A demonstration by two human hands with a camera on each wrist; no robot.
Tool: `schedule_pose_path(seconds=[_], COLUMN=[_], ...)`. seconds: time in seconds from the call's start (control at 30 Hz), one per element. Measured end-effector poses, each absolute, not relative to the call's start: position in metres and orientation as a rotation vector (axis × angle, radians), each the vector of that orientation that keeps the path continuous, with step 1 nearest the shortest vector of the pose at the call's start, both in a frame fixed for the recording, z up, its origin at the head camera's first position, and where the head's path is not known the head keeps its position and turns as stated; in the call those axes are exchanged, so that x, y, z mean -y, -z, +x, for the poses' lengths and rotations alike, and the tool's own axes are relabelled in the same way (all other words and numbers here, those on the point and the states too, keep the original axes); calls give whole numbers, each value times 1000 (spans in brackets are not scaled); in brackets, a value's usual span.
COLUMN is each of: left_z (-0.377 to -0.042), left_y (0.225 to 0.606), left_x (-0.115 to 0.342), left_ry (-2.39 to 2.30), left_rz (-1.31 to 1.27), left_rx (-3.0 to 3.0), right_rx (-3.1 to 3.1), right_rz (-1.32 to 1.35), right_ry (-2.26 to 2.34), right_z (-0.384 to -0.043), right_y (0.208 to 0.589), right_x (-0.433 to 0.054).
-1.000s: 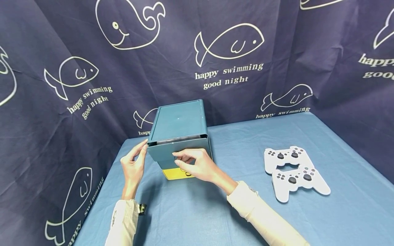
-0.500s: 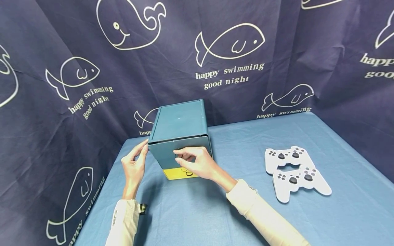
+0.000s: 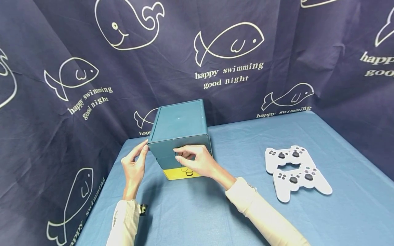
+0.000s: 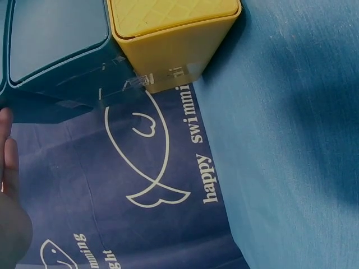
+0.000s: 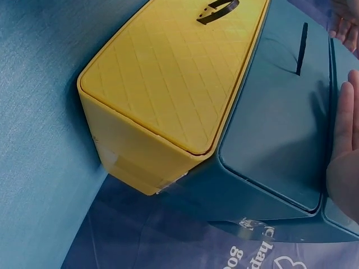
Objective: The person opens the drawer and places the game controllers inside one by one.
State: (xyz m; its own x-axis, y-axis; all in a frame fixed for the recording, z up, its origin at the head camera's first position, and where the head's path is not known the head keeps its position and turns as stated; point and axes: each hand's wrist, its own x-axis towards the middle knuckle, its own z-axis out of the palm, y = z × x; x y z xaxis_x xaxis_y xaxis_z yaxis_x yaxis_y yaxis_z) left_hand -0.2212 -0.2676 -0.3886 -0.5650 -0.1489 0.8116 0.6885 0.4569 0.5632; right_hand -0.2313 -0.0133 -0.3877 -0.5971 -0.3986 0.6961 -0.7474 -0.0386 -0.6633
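A small drawer cabinet (image 3: 179,121) stands at the back of the table, with two teal drawers above a yellow drawer (image 5: 162,73). My right hand (image 3: 197,160) is at the top drawer's front, its bent fingers and thumb around the dark pull loop, which they partly cover. The top drawer now sits flush with the cabinet. At the cabinet's upper left front corner, the fingertips of my left hand (image 3: 133,164) touch the edge. Both wrist views show the middle teal drawer (image 5: 275,123) and the yellow one closed; only parts of the hands appear there.
Two white game controllers (image 3: 289,159) lie overlapping on the right of the blue tablecloth (image 3: 246,150). A dark blue curtain (image 3: 234,95) printed with fish and whales hangs behind and beside the table, close to the cabinet's back.
My right hand has pushed the top drawer inward; the dark gap above its front has closed. The left hand has stayed at the corner. The controllers have not moved.
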Motion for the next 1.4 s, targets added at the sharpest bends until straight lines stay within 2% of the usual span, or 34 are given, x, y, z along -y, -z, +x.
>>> schedule_pose_path(seconds=[0.9,1.17,1.4], left_z=[-213,-205,-212], left_y=[382,372,377], left_x=[258,251,256], left_ry=[1202,1211,1199], left_rz=[-436,-442,-456], left_rx=[1814,1804,1801], right_rx=[1963,1741,1741], right_rz=[1209,1322,1291], right_ry=[-1643,-1595,-1642], right_z=[-226,-214,-209], right_y=[392,404,419], right_x=[14,5,-3])
